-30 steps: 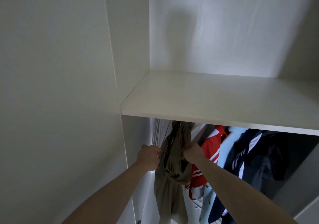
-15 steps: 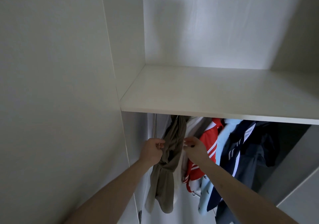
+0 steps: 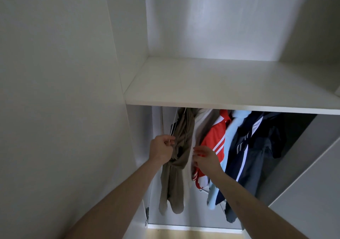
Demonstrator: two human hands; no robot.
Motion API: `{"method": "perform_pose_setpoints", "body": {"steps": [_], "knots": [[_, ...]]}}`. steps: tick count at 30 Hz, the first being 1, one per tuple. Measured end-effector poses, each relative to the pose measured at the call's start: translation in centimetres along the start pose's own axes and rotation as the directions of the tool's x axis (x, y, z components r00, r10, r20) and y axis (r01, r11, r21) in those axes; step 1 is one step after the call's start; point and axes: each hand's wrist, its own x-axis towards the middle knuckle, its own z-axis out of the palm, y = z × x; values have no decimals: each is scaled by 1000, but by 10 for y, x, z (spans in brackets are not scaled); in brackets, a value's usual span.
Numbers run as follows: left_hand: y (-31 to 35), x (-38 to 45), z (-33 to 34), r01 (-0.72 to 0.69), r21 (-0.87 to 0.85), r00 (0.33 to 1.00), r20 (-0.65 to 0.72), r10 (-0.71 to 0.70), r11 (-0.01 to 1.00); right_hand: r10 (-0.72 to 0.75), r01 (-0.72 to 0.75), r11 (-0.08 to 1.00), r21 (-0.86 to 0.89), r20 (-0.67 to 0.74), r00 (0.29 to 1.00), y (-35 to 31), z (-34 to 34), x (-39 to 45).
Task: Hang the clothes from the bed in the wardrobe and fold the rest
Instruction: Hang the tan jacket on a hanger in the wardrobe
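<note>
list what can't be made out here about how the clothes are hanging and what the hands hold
1. Rail and hanger hooks: head view, hidden behind the shelf edge.
2. What the left hand pinches: a thin pale piece, perhaps a hanger wire; too small to tell.
3. How the khaki garment is attached: its top is hidden by the shelf.
4. Right hand: blurred, holding nothing visible.
5. Dark garments: too shadowed to count.

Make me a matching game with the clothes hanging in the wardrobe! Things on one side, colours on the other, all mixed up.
Things:
1. Garment by the left hand
2. Jacket with white stripes
3. Shelf above the clothes
4. Garment right of the striped jacket

Colours:
A. white
B. light blue
C. olive-brown
D. red

Pairs: 1-C, 2-D, 3-A, 4-B
</note>
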Motion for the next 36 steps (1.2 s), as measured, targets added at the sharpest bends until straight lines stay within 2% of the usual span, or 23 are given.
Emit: {"method": "perform_pose_setpoints", "body": {"steps": [5, 9, 16, 21, 25, 28, 31, 33, 36], "knots": [[-13, -51, 5, 9, -46, 999, -49, -11, 999, 10, -10, 999, 43, 0, 1000, 11, -7, -20], [-16, -100, -1, -53, 41, 998, -42, 54, 998, 49, -50, 997, 53, 12, 999, 23, -14, -37], [-8, -187, -8, -30, 91, 989, 149, 16, 995, 74, -93, 961, 260, 84, 994, 47, -52, -84], [24, -248, 7, -57, 71, 969, 245, 38, 996, 74, -139, 942, 305, 214, 974, 76, -98, -137], [57, -289, 31, -37, 96, 942, 337, 3, 995, 120, -198, 921, 336, 239, 964, 111, -138, -187], [79, -313, 52, -58, 160, 902, 431, -16, 985, 155, -236, 909, 344, 246, 957, 135, -162, -217], [89, -331, 71, -64, 201, 829, 556, -60, 977, 200, -284, 900, 332, 265, 943, 154, -178, -239], [93, -341, 88, -68, 245, 757, 644, -110, 967, 252, -333, 882, 333, 265, 931, 171, -189, -257], [89, -346, 109, -110, 351, 692, 699, -182, 930, 324, -389, 866, 316, 239, 915, 197, -202, -282]]}}
